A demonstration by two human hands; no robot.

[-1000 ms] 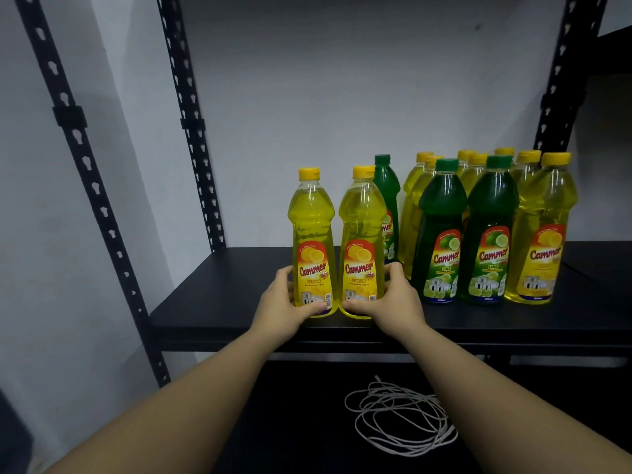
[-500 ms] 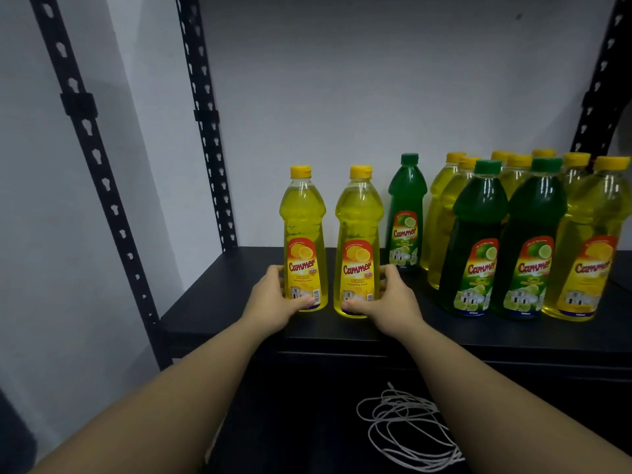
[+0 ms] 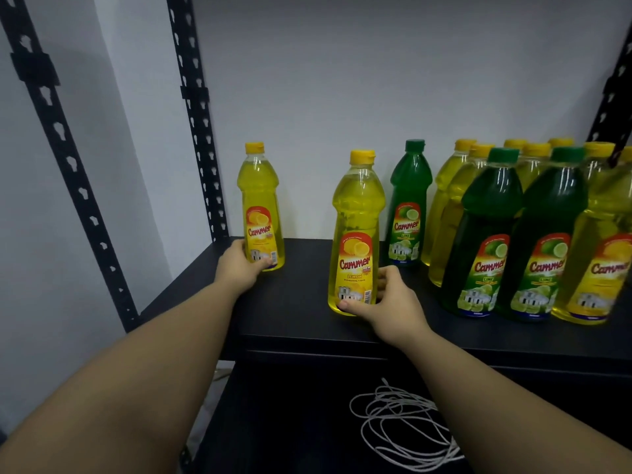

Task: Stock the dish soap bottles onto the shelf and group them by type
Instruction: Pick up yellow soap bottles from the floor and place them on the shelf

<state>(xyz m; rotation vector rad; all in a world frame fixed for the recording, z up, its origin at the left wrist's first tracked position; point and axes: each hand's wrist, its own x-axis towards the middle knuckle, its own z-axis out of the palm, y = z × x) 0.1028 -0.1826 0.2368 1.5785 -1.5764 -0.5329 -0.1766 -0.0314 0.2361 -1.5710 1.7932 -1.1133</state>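
Observation:
Two yellow lemon soap bottles stand on the black shelf [image 3: 301, 323]. My left hand [image 3: 239, 265] grips the base of the far-left yellow bottle [image 3: 260, 206], near the shelf's back left corner. My right hand [image 3: 386, 302] holds the base of a second yellow bottle [image 3: 357, 234], nearer the front edge. A lone green lime bottle [image 3: 408, 203] stands behind it. To the right is a mixed cluster: two green lime bottles [image 3: 485, 241] in front and several yellow bottles [image 3: 448, 206] behind and beside them.
Black perforated uprights [image 3: 195, 114] frame the shelf at left, another upright [image 3: 612, 90] at right. A white wall backs the shelf. A coil of white cord [image 3: 400, 429] lies on the lower level below the front edge.
My left hand has slid its yellow bottle back and to the left, away from the other one. The two bottles, side by side before, now stand well apart. The view has shifted left.

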